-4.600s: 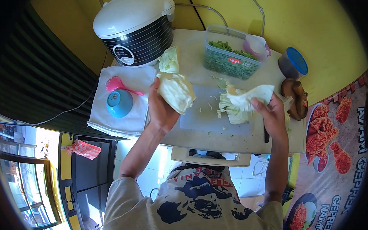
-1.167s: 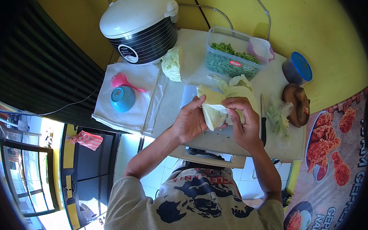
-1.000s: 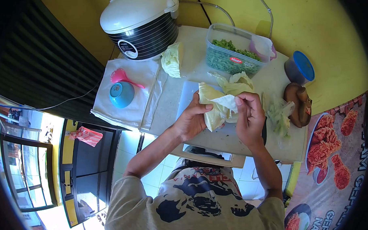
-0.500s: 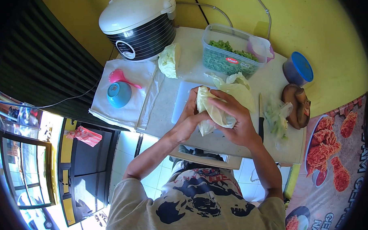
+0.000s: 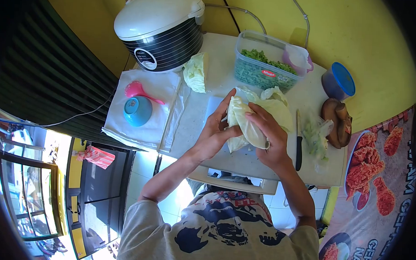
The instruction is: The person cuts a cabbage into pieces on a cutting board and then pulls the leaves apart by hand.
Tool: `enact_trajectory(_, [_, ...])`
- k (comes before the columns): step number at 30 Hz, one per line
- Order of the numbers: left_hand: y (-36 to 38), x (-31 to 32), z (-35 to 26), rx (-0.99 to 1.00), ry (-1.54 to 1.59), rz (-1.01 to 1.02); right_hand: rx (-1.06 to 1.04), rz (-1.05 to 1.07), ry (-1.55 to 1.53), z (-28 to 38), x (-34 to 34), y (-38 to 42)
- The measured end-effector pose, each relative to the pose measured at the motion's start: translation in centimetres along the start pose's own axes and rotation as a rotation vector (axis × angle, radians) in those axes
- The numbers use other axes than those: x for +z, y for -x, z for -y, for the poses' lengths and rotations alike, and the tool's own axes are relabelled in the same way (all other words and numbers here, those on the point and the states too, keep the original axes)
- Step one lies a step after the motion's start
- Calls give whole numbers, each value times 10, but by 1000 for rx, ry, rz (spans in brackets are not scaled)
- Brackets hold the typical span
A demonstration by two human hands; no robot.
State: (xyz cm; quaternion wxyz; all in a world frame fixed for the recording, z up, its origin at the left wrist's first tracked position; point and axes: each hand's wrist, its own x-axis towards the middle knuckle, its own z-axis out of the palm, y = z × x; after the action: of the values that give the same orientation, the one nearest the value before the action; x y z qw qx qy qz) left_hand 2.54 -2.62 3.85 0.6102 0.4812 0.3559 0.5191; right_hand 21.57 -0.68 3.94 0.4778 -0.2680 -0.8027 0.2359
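A pale piece of cabbage is held between my two hands over a white cutting board. Fingers and thumb of my left hand grip its left side. On the right side, my right hand has its fingers bent over the outer leaf. Loose cabbage leaves lie just beyond my right hand. To the right rests a knife with a black handle, beside a plastic bag of green pieces. Another cabbage piece sits near the rice cooker.
The rice cooker stands back left. Nearer are white sheets with a blue bowl and pink ladle. A tub of chopped greens, a blue-lidded container and a brown object stand back right.
The view has shifted slightly. My left hand's fingers have spread and moved up along the cabbage, and my right hand's fingers have drawn in closer over the leaf.
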Motion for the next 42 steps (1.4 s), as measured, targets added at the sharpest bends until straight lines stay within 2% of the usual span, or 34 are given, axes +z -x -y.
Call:
enact_trajectory(5, [0,2,-4,35,-58,27,89,-23,39,8,-2,-3])
enact_trajectory(10, [-1,5,7,-6,-53,12,82,-29,61,9,-7,-2])
enact_trajectory(19, [-2,12,5,-27,131,52,41,-99,52,3,-8,1])
enact_trajectory(22, [-7,11,11,21,147,47,51,-115,19,3,-10,-2])
enact_trajectory(28, [-7,11,7,-31,324,99,131,-112,-29,1,-17,-7])
enact_trajectory(32, [-13,6,6,-83,303,95,139,-81,-71,-3,-20,-11])
enact_trajectory(38, [-11,6,13,-178,344,62,207,-151,-12,-9,-16,-10])
enact_trajectory(41, [-10,0,16,-199,402,68,287,-214,3,-19,-17,-7])
enact_trajectory(42, [-9,3,16,-191,415,40,383,-220,-92,-17,-19,-9])
